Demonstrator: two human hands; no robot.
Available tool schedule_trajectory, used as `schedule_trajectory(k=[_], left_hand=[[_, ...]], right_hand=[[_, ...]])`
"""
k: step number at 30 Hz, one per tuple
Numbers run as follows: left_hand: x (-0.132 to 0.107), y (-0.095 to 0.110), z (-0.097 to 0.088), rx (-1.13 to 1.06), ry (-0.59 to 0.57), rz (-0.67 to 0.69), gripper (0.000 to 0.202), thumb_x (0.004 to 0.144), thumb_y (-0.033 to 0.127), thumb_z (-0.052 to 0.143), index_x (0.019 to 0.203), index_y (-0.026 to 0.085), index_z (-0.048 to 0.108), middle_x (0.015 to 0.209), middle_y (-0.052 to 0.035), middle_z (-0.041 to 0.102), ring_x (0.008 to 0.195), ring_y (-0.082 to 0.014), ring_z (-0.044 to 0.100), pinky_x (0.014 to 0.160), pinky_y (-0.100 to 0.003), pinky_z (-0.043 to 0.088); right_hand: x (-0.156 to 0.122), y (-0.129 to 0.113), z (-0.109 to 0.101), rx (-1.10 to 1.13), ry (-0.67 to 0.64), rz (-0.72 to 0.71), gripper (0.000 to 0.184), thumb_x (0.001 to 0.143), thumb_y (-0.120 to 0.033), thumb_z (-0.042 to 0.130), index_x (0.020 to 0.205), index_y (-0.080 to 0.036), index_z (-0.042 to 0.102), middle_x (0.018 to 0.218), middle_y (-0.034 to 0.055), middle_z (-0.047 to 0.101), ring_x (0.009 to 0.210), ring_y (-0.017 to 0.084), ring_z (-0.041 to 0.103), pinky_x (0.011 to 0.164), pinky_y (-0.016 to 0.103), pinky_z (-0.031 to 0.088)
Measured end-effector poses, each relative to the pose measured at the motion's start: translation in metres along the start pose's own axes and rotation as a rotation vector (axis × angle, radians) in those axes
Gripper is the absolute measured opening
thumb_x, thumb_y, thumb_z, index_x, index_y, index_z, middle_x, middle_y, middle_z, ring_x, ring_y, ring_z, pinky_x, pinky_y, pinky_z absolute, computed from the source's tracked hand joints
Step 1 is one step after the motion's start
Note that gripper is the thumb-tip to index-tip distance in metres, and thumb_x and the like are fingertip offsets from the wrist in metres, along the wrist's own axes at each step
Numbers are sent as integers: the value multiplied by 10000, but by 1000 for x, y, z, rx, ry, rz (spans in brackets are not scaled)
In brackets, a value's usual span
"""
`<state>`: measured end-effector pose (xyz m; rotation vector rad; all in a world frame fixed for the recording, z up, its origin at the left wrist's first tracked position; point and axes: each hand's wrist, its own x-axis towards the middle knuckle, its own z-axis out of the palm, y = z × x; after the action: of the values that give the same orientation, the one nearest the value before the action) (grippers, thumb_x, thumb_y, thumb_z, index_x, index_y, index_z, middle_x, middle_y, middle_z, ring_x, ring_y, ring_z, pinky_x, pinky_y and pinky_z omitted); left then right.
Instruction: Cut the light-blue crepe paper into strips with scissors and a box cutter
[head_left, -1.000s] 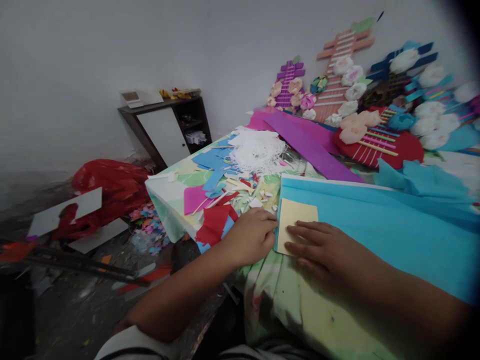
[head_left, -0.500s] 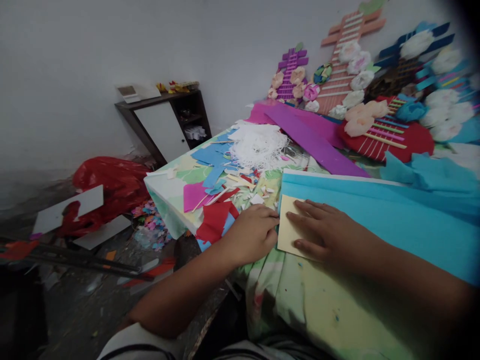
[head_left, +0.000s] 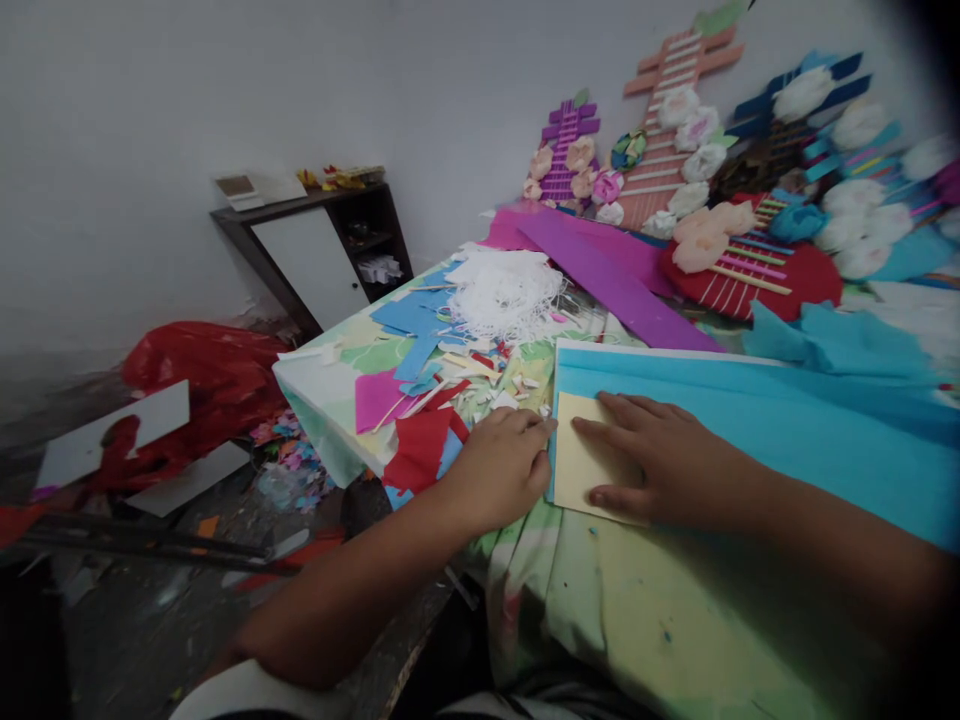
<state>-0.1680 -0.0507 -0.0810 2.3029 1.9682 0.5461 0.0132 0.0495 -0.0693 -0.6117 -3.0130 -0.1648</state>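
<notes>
A pale yellow card [head_left: 581,470] lies on the lower left corner of a large sheet of light blue crepe paper [head_left: 810,450]. My right hand [head_left: 660,455] rests flat on the card with its fingers spread. At the sheet's left edge is my left hand [head_left: 506,465], its fingers curled and drawn together, with the fingertips touching the paper's edge. Its grip there is partly hidden. A narrow strip of blue shows between the card's left side and the edge of the sheet. Along the sheet's top runs a white border.
Paper scraps and a heap of white string [head_left: 506,295] cover the table's left part. Purple strips [head_left: 622,280] lie behind the blue sheet. Guitar-shaped decorations with paper flowers [head_left: 701,160] lean on the wall. A low cabinet [head_left: 307,260] and a red plastic bag [head_left: 210,365] stand left.
The yellow card sits slightly further right on the blue sheet, baring a thin blue strip at its left. My view has shifted a little to the right.
</notes>
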Motion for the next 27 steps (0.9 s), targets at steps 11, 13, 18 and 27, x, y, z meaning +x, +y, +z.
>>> schedule_trajectory(k=[11, 13, 18, 27], left_hand=[[0, 0, 0, 7, -2, -1, 310, 781, 160, 392, 1041, 145, 560, 1042, -76, 551, 978, -200, 464, 888, -366, 360], [0, 0, 0, 11, -3, 0, 304, 778, 161, 396, 1031, 152, 566, 1041, -73, 552, 972, -202, 464, 886, -371, 361], [0, 1, 0, 34, -8, 2, 300, 776, 158, 398, 1021, 153, 570, 1038, -76, 549, 967, -209, 461, 889, -380, 356], [0, 2, -1, 32, -31, -18, 313, 765, 162, 408, 1038, 158, 562, 1056, -77, 541, 977, -217, 456, 874, -387, 369]], right_hand=[[3, -5, -4, -17, 1, -20, 620, 720, -607, 412, 1236, -264, 436, 1242, 170, 429, 1072, 333, 442, 793, 466, 351], [3, -5, -4, -15, 3, -18, 616, 725, -601, 410, 1240, -263, 433, 1241, 170, 432, 1075, 335, 438, 792, 467, 351], [4, -5, -4, -19, -4, -18, 624, 721, -620, 396, 1242, -277, 424, 1250, 160, 429, 1071, 330, 443, 788, 471, 355], [6, -3, -1, -17, -20, -2, 625, 722, -631, 377, 1239, -282, 419, 1277, 144, 414, 1100, 338, 422, 792, 482, 353]])
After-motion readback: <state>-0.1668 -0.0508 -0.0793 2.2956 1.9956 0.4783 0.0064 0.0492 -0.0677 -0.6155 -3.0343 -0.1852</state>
